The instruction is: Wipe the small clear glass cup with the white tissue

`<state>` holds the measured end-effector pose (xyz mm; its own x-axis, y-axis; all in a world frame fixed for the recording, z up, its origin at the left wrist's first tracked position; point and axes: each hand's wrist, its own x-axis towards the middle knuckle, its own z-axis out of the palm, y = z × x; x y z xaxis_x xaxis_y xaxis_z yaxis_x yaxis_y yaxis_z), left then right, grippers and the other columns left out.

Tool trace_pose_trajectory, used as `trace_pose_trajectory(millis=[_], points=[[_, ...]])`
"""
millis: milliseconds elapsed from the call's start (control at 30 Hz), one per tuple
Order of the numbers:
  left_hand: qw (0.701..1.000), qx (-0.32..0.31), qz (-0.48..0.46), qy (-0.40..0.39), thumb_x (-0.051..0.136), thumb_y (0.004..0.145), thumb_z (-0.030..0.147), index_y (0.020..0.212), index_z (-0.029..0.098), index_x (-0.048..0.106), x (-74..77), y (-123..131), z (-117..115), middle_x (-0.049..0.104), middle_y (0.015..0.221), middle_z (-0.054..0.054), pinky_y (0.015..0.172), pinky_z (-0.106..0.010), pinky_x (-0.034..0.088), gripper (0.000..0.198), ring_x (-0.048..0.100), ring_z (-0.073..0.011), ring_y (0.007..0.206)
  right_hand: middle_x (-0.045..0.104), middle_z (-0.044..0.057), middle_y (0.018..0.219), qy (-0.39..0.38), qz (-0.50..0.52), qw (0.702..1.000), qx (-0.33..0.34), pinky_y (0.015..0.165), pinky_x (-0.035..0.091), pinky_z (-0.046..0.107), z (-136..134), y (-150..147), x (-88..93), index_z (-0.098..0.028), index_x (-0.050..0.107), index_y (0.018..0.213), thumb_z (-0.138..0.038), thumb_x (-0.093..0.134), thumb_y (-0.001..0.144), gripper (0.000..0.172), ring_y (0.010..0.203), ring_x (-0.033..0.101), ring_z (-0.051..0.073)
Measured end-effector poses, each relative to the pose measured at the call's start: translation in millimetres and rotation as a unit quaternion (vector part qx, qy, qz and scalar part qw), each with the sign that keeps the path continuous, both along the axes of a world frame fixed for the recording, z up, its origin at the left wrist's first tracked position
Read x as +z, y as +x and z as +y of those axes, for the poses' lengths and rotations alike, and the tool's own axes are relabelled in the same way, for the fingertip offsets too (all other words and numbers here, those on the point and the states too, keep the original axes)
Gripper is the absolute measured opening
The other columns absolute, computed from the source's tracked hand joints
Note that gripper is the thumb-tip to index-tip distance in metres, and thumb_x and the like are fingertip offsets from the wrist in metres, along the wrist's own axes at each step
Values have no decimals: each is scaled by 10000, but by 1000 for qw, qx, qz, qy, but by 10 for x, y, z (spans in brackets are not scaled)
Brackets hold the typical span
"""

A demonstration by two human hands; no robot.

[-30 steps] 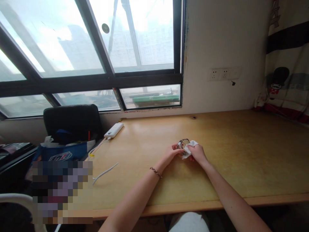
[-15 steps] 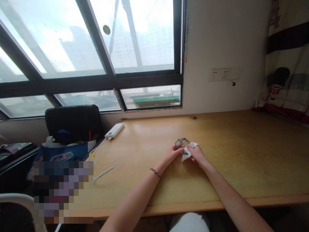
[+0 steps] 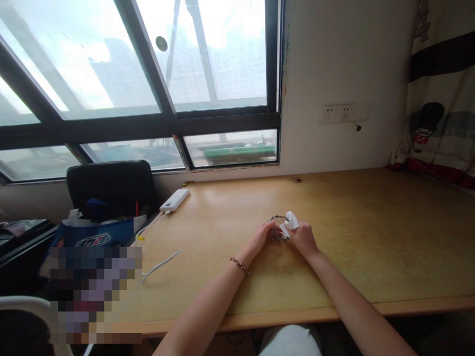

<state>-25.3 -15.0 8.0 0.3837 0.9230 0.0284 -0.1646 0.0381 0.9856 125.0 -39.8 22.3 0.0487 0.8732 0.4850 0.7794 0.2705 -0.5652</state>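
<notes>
A silvery, dark-toned metal loop (image 3: 279, 239), about as big as a bracelet or a watch with its band, is held just above the wooden desk. My left hand (image 3: 261, 236) is closed on its left side, fingers curled at the inner edge. A crumpled white tissue (image 3: 292, 220) is pinched in my right hand (image 3: 305, 239) and pressed against the right part of the loop. My fingers and the tissue hide some of the loop, so its exact kind is unclear. A braided bracelet (image 3: 239, 266) circles my left wrist.
The wooden desk (image 3: 371, 237) spans the view. A white power bank (image 3: 175, 200) with a white cable (image 3: 162, 265) lies along its left edge. Beyond that edge are a black chair (image 3: 111, 185) and a blue bag (image 3: 92, 237). Wall sockets (image 3: 337, 113) sit behind.
The tissue has shifted up to the loop's far right side, with my right hand turned around it. My left fingers have moved in on the loop, which now shows lower between my hands.
</notes>
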Motion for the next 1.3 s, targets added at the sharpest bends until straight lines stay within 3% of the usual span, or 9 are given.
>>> trace_pose_trajectory(millis=[233,533,667,800,900,1033,1100,1200,1300], points=[[999,20,48,13,505,684,477,617,84,629,36,11,-46,613,545,-77,546,-268,418,418,550,-159,509,654,71,638,-137,76,987,44,525,391,213,100,10,-96,-158,646,684,-346,526,694,223,602,594,181],[993,-96,69,-7,388,712,482,602,72,638,-26,-58,39,611,528,-91,541,-292,432,493,549,-169,482,607,73,581,24,-88,995,39,508,297,216,-53,3,27,-139,592,639,-354,409,799,325,522,533,135],[993,-108,56,-9,389,725,469,625,67,641,9,-62,-6,614,537,-93,554,-296,437,485,557,-173,493,613,66,605,31,-70,995,56,530,312,211,-47,29,46,-144,598,664,-385,421,791,325,556,546,138],[997,-81,1,4,553,680,403,798,70,641,101,-21,-73,653,730,-100,676,-294,442,363,598,-190,673,640,88,629,-43,26,999,-15,525,346,223,43,49,5,-149,639,686,-464,470,734,360,578,574,170],[994,-95,-46,2,673,591,328,945,90,605,146,-15,-68,632,917,-106,781,-313,420,432,580,-218,844,627,89,554,-140,116,982,-55,480,360,231,110,30,-62,-133,639,629,-485,496,696,386,534,574,183],[995,-82,-56,1,733,524,262,1001,104,573,121,-29,-21,618,947,-105,807,-338,414,527,569,-226,874,618,50,514,-245,248,937,27,419,366,221,163,-25,-164,-122,632,732,-455,412,752,399,434,546,152],[995,-72,-68,10,746,502,227,1062,135,533,97,-10,-14,591,1009,-100,802,-339,421,606,560,-228,899,636,60,568,-212,223,951,14,444,376,219,175,-34,-190,-123,631,736,-405,400,770,366,482,563,153],[993,-72,-95,24,729,534,234,1135,184,465,81,52,-33,517,1128,-97,799,-332,426,659,535,-226,953,646,107,626,-131,88,985,-68,513,382,230,168,-13,-182,-119,633,653,-337,400,781,344,579,585,175],[996,-37,-43,64,672,611,292,1081,154,504,85,89,-59,550,1051,-92,760,-290,431,517,535,-200,915,645,128,657,-83,-40,992,-90,541,367,240,125,21,-136,-114,640,686,-292,381,799,334,601,586,184]])
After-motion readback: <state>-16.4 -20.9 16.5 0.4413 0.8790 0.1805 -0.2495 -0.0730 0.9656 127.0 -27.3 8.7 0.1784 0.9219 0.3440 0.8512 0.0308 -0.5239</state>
